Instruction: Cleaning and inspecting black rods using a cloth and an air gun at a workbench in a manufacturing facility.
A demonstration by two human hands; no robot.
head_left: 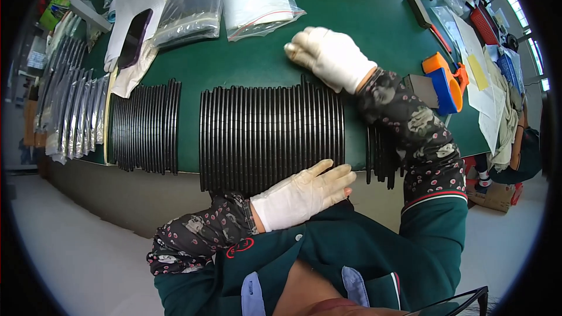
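Black rods (269, 134) lie side by side between two gloved hands

From the head camera's view, I see the row set across the near edge of a green table (246, 64), the lower ends jutting past it. One rod near the right pokes up higher than its neighbours. By those lower ends, the person's left hand (304, 194) is held out, fingers extended and fairly close together, thumb a little apart, gripping nothing that I can make out. Beyond the upper ends, the right hand (331, 55) has its fingers bent inward; whether they pinch anything, I cannot tell.

Left of the row sits a smaller bundle (146, 129) of similar rods, with plastic-wrapped pieces (82, 114) farther left. Some loose rods (380, 155) lie to the right, partly under the sleeve. Farther back are a dark phone (135, 38) and a clear bag (260, 3) with white contents.
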